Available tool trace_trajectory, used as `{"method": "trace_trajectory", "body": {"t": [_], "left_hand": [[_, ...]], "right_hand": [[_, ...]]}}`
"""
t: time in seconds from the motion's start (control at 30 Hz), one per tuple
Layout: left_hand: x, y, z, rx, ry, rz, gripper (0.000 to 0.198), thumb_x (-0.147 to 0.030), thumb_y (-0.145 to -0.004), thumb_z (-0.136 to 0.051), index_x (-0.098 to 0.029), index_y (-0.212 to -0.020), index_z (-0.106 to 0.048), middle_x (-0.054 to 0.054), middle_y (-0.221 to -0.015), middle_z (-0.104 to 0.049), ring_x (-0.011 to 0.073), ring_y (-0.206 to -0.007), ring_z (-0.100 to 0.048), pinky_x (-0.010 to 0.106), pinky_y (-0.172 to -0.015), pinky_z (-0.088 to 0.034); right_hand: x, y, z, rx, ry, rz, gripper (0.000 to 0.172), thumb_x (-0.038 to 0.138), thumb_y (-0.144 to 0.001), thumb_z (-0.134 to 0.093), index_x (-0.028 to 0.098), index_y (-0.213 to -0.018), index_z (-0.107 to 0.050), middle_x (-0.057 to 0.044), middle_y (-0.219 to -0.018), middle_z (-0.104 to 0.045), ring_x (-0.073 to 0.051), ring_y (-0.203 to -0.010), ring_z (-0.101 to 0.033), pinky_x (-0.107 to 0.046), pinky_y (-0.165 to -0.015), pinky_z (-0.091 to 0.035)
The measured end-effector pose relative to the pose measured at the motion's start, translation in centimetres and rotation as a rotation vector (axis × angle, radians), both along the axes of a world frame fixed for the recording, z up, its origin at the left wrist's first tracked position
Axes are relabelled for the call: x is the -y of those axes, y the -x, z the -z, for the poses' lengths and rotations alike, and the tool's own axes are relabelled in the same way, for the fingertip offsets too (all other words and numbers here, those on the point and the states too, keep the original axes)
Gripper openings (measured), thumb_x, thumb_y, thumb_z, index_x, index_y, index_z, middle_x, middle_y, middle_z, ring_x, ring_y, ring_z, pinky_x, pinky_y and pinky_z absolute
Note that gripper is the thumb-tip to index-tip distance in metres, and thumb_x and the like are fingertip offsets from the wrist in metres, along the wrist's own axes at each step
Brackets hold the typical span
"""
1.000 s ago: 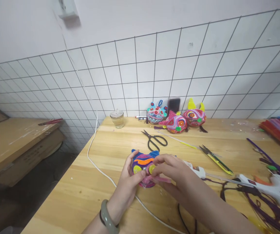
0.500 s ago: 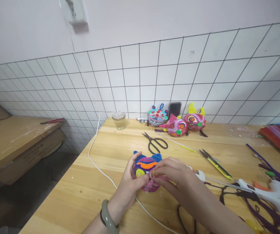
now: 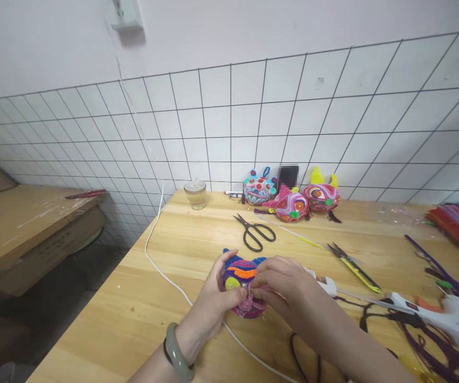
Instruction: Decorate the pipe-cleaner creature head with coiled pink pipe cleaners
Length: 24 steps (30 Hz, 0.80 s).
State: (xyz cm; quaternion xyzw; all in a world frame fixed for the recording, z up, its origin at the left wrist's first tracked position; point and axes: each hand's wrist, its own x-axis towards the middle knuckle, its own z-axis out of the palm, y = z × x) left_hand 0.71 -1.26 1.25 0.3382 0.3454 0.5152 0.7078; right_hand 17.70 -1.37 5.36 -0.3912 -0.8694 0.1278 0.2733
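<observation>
A round craft figure [image 3: 242, 273], striped in blue, orange, purple and pink with blue ears and a yellow disc, is held above the table near the front. My left hand [image 3: 220, 294] wraps its left side, the thumb pressing on the front beside the disc. My right hand [image 3: 283, 284] is closed at the figure's right side, fingertips pinching a pink chenille strip [image 3: 249, 300] against the front. The fingers hide most of the figure's right half. Black scissors [image 3: 254, 233] lie on the table just behind it.
Finished-looking figures [image 3: 291, 205] stand by the tiled wall, right of a lidded glass cup [image 3: 195, 194]. Yellow-handled snips [image 3: 355, 268], a white glue gun [image 3: 440, 316] and purple strips [image 3: 448, 282] lie on the right. A white cable [image 3: 175, 286] crosses the table [image 3: 141, 314].
The view has shifted slightly. Both hands stay on the figure, my right fingers now covering more of its right ear and side. Nothing has been let go.
</observation>
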Motion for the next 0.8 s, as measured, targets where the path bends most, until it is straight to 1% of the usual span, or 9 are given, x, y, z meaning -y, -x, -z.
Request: {"method": "trace_trajectory", "body": {"t": [0.1, 0.23, 0.33, 0.47, 0.57, 0.63, 0.8], "left_hand": [[-0.03, 0.00, -0.06, 0.007, 0.022, 0.007, 0.068, -0.011, -0.054, -0.080, -0.023, -0.116, -0.055, 0.007, -0.105, -0.065, 0.0217, -0.094, -0.058, 0.033, -0.082, -0.044], [0.04, -0.01, -0.70, 0.022, 0.113, 0.046, 0.066, -0.008, -0.056, -0.077, -0.023, -0.116, -0.053, 0.006, -0.102, -0.064, 0.0195, -0.088, -0.059, 0.032, -0.079, -0.043], [0.07, 0.08, -0.96, 0.073, 0.156, 0.084, 0.065, -0.006, -0.058, -0.075, -0.022, -0.116, -0.052, 0.006, -0.103, -0.063, 0.0183, -0.087, -0.060, 0.031, -0.079, -0.043], [-0.07, 0.26, -0.69, 0.151, 0.167, 0.128, 0.057, -0.011, -0.067, -0.070, -0.021, -0.119, -0.050, 0.007, -0.105, -0.062, 0.0180, -0.087, -0.060, 0.031, -0.076, -0.044], [-0.19, 0.28, -0.48, 0.174, 0.176, 0.127, 0.049, -0.015, -0.072, -0.066, -0.020, -0.118, -0.051, 0.007, -0.106, -0.062, 0.0183, -0.089, -0.059, 0.030, -0.074, -0.044], [-0.19, 0.24, -0.44, 0.167, 0.182, 0.125, 0.049, -0.014, -0.071, -0.067, -0.020, -0.117, -0.052, 0.007, -0.106, -0.062, 0.0180, -0.089, -0.059, 0.029, -0.074, -0.044], [-0.03, 0.04, -0.54, 0.114, 0.179, 0.128, 0.058, -0.010, -0.064, -0.073, -0.021, -0.117, -0.051, 0.006, -0.103, -0.062, 0.0157, -0.082, -0.060, 0.029, -0.074, -0.043]], "right_hand": [[0.04, 0.11, -0.12, 0.014, 0.030, 0.011, 0.016, 0.009, -0.086, -0.052, 0.018, -0.080, -0.065, -0.005, -0.083, -0.066, -0.020, -0.078, -0.056, -0.035, -0.070, -0.041], [-0.02, 0.06, -0.20, 0.023, 0.085, 0.021, 0.014, 0.008, -0.085, -0.055, 0.018, -0.081, -0.064, -0.005, -0.083, -0.066, -0.020, -0.079, -0.057, -0.034, -0.071, -0.042], [-0.11, -0.13, -0.10, 0.002, 0.105, 0.008, 0.014, 0.008, -0.085, -0.055, 0.018, -0.082, -0.065, -0.004, -0.084, -0.065, -0.019, -0.080, -0.057, -0.032, -0.071, -0.042], [-0.19, -0.21, -0.14, 0.008, 0.123, 0.024, 0.012, 0.010, -0.085, -0.056, 0.018, -0.082, -0.065, -0.004, -0.084, -0.065, -0.019, -0.080, -0.057, -0.031, -0.072, -0.043], [-0.23, -0.16, -0.27, 0.016, 0.139, 0.035, 0.012, 0.010, -0.085, -0.057, 0.017, -0.080, -0.065, -0.004, -0.084, -0.065, -0.019, -0.081, -0.057, -0.031, -0.073, -0.043], [-0.24, -0.16, -0.36, 0.016, 0.153, 0.035, 0.013, 0.009, -0.085, -0.056, 0.017, -0.081, -0.065, -0.004, -0.084, -0.065, -0.019, -0.081, -0.057, -0.031, -0.073, -0.043], [-0.28, -0.22, -0.52, 0.020, 0.210, 0.073, 0.014, 0.008, -0.084, -0.056, 0.017, -0.081, -0.066, -0.005, -0.083, -0.064, -0.019, -0.081, -0.058, -0.030, -0.072, -0.043]]}}
